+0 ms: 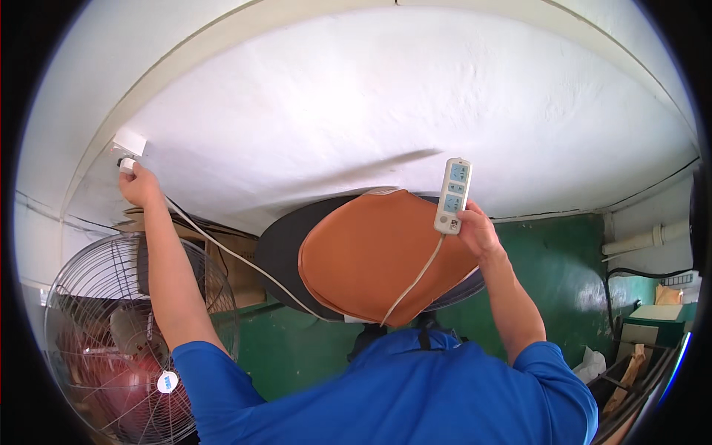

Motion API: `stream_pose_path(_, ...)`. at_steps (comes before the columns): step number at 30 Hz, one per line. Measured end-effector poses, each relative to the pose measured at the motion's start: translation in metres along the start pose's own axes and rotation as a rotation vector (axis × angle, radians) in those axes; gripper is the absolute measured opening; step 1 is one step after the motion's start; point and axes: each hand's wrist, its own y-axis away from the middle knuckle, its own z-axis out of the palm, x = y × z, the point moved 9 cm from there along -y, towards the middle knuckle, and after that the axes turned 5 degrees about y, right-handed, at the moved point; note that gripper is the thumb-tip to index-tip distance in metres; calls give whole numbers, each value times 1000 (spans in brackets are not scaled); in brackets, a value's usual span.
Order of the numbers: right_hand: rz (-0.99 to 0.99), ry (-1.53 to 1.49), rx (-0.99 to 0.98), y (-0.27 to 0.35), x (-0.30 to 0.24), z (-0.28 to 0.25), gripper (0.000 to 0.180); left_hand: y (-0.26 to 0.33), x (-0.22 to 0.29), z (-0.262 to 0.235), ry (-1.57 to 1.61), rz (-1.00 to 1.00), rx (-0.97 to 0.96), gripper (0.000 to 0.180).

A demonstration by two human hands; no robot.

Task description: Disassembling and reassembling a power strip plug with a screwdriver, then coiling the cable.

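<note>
At the far left my left hand (142, 185) grips a white plug (127, 165) at a white wall socket box (129, 142). Whether the plug's pins are fully in, I cannot tell. My right hand (478, 231) holds a white power strip (453, 194) upright by its lower end, its blue-faced outlets turned toward me. A pale cable (415, 285) leaves the strip's bottom and drops over a brown padded seat-like piece (371, 252). Another stretch of pale cord (237, 256) runs from near my left hand down to the front of that piece.
A large caged fan (137, 348) stands beside my left arm, with flattened cardboard (241, 259) behind it. Under the brown piece lies a dark rounded one (278, 237). The white wall (334, 96) rises ahead. Right are a pipe (645, 241), a white bag (591, 365) and stacked boards (630, 371).
</note>
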Motion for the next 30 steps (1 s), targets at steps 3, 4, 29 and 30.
stream_pose_path(3,-6,52,-74,-2,6,3,44,-4,-2,-5,-3,-179,-103,27)
stream_pose_path(4,7,72,-9,-6,12,-2,44,-24,-12,-19,-116,-83,-133,24)
stream_pose_path(29,5,28,-51,3,-5,6,44,-12,8,1,1,54,-89,33)
stream_pose_path(30,3,23,-29,7,-8,4,44,-3,13,8,-31,28,-111,33)
